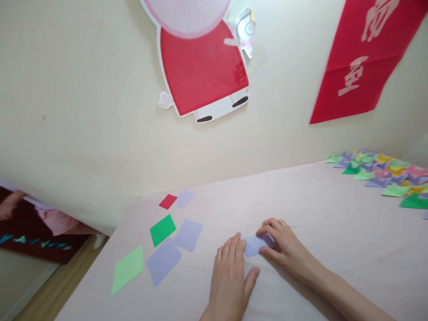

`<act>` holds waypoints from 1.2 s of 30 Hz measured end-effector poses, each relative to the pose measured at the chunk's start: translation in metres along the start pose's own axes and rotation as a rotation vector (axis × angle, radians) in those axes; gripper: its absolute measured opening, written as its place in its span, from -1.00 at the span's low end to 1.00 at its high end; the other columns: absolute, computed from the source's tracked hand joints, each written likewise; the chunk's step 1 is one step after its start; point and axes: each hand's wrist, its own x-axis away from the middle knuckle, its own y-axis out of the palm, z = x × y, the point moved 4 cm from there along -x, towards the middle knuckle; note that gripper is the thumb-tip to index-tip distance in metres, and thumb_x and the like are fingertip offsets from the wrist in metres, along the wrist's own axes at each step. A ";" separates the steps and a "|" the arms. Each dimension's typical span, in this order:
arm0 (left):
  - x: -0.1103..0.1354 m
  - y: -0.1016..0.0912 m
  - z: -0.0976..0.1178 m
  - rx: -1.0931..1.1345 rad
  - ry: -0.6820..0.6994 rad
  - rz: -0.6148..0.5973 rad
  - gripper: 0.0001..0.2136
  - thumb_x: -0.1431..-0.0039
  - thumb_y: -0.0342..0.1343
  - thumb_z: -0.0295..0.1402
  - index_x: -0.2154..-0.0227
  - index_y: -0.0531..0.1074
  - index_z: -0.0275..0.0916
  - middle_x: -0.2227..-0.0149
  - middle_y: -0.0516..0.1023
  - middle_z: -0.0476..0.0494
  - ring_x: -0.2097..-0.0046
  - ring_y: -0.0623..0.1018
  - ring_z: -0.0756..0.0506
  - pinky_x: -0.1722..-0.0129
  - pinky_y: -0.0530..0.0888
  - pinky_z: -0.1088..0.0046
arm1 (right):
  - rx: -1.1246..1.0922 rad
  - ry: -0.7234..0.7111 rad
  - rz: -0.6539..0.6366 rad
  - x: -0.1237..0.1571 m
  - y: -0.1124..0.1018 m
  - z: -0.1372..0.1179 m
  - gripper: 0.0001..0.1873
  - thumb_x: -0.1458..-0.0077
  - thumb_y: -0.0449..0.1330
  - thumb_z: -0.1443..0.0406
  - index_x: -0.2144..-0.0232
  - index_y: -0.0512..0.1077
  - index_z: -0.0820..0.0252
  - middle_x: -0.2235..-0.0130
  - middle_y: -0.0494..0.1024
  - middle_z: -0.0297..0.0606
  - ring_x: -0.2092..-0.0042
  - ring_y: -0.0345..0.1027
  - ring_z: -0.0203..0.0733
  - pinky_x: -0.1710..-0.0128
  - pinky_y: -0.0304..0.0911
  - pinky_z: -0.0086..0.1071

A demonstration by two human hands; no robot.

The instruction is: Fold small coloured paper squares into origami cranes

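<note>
A small folded sheet of light purple paper [253,246] lies on the pale tablecloth in front of me. My right hand [280,238] grips its right end, with the thumb at the near edge and curled fingers at the far edge. Part of the sheet is hidden under those fingers. At the sheet's left end, my left hand [232,267] rests flat on the cloth, fingers stretched out and thumb apart. Its fingertips come right up to the paper's edge; whether they press on it I cannot tell.
To the left lie loose paper sheets: light green [127,269], dark green [162,230], red [168,201] and several purple [163,261]. Rows of folded colored paper pieces [394,178] stand at the far right. A wall [83,111] borders the table [301,196]. Another person's arm [11,205] shows at far left.
</note>
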 end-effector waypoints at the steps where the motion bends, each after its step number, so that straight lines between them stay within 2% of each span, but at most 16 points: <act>1: -0.004 0.001 0.000 0.027 -0.019 0.003 -0.51 -0.19 0.16 -0.36 -0.15 0.24 -0.34 -0.19 0.35 -0.38 -0.17 0.36 -0.29 -0.10 0.34 0.08 | 0.003 -0.013 0.004 0.000 0.002 -0.001 -0.80 -0.05 0.20 0.35 0.20 0.43 0.12 0.12 0.43 -0.16 0.06 0.25 0.00 0.03 0.19 -0.10; 3: -0.013 0.002 0.001 0.072 -0.057 -0.002 -0.47 -0.17 0.17 -0.41 -0.19 0.19 -0.32 -0.16 0.38 -0.35 -0.16 0.36 -0.27 -0.12 0.33 0.09 | 0.007 -0.046 0.011 0.002 0.004 -0.001 -0.73 -0.05 0.20 0.36 0.14 0.41 0.12 0.08 0.43 -0.15 0.02 0.24 0.02 0.00 0.18 -0.07; 6: -0.024 0.002 0.006 0.105 -0.091 -0.031 -0.49 -0.14 0.17 -0.48 -0.16 0.22 -0.27 -0.09 0.43 -0.29 -0.09 0.40 -0.27 -0.08 0.35 0.09 | 0.023 -0.083 0.023 0.005 0.005 0.002 -0.63 -0.04 0.21 0.37 0.05 0.39 0.11 0.01 0.41 -0.12 -0.04 0.22 0.03 -0.05 0.16 -0.05; 9: -0.029 0.000 0.011 0.116 -0.102 -0.068 -0.52 -0.14 0.17 -0.51 -0.13 0.26 -0.25 -0.03 0.46 -0.24 -0.03 0.42 -0.27 -0.04 0.37 0.08 | 0.032 -0.105 0.030 0.006 0.005 0.003 -0.64 -0.08 0.19 0.37 0.04 0.39 0.10 0.00 0.41 -0.13 -0.05 0.23 0.02 -0.06 0.18 -0.06; 22: -0.025 -0.003 0.013 0.081 -0.055 0.002 -0.55 -0.16 0.12 -0.55 -0.11 0.26 -0.22 -0.01 0.46 -0.21 -0.03 0.42 -0.22 -0.07 0.33 0.09 | 0.012 -0.238 0.034 0.010 0.001 -0.013 -0.66 -0.14 0.11 0.44 0.03 0.38 0.09 0.06 0.48 -0.16 0.01 0.27 -0.05 0.00 0.20 -0.12; 25: -0.023 -0.001 0.010 0.098 -0.070 0.006 -0.56 -0.17 0.10 -0.53 -0.12 0.25 -0.23 -0.02 0.46 -0.22 -0.03 0.42 -0.23 -0.07 0.32 0.07 | -0.054 -0.226 0.050 0.011 0.000 -0.014 -0.72 -0.17 0.10 0.41 0.07 0.40 0.09 0.11 0.49 -0.17 0.05 0.30 -0.06 0.03 0.22 -0.15; 28: -0.020 -0.001 0.008 0.135 -0.086 0.027 -0.54 -0.17 0.11 -0.51 -0.13 0.25 -0.22 -0.02 0.46 -0.22 -0.03 0.42 -0.22 -0.08 0.32 0.07 | -0.142 -0.152 0.051 0.010 -0.001 -0.012 -0.76 -0.17 0.12 0.34 0.10 0.42 0.10 0.18 0.50 -0.19 0.11 0.33 -0.07 0.08 0.25 -0.18; 32: -0.020 -0.002 0.003 0.339 -0.143 0.054 -0.47 -0.08 0.18 -0.51 -0.14 0.25 -0.17 0.00 0.46 -0.19 -0.04 0.41 -0.21 -0.11 0.31 0.09 | -0.326 -0.021 0.037 0.008 -0.002 -0.008 -0.77 -0.18 0.10 0.25 0.13 0.46 0.09 0.29 0.50 -0.25 0.23 0.36 -0.12 0.17 0.28 -0.24; 36: -0.023 0.000 -0.005 0.829 -0.308 0.035 -0.33 -0.02 0.21 -0.50 -0.21 0.15 -0.13 -0.06 0.42 -0.21 -0.09 0.40 -0.19 -0.13 0.32 0.18 | -0.670 0.130 0.106 0.005 -0.002 -0.003 -0.72 -0.14 0.18 0.10 0.20 0.47 0.14 0.33 0.47 -0.29 0.30 0.36 -0.18 0.31 0.28 -0.35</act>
